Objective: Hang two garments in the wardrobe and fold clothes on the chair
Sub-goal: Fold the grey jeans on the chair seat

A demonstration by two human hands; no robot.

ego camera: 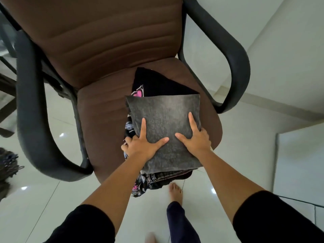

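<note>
A brown office chair [105, 106] with black armrests stands in front of me. On its seat lies a stack of folded clothes, topped by folded grey jeans [164, 113]. Under them is a black garment with a pink print [154, 83], and more patterned black cloth [140, 186] hangs over the seat's front edge. My left hand [142, 144] grips the left side of the grey jeans, thumb on top and fingers curled under the edge. My right hand [194, 137] grips the right side the same way.
The floor is glossy pale tile [52, 199]. A dark heap of something [7, 165] lies at the far left. A white wall and a white panel [298, 155] are on the right. My bare foot [175, 192] stands just before the chair.
</note>
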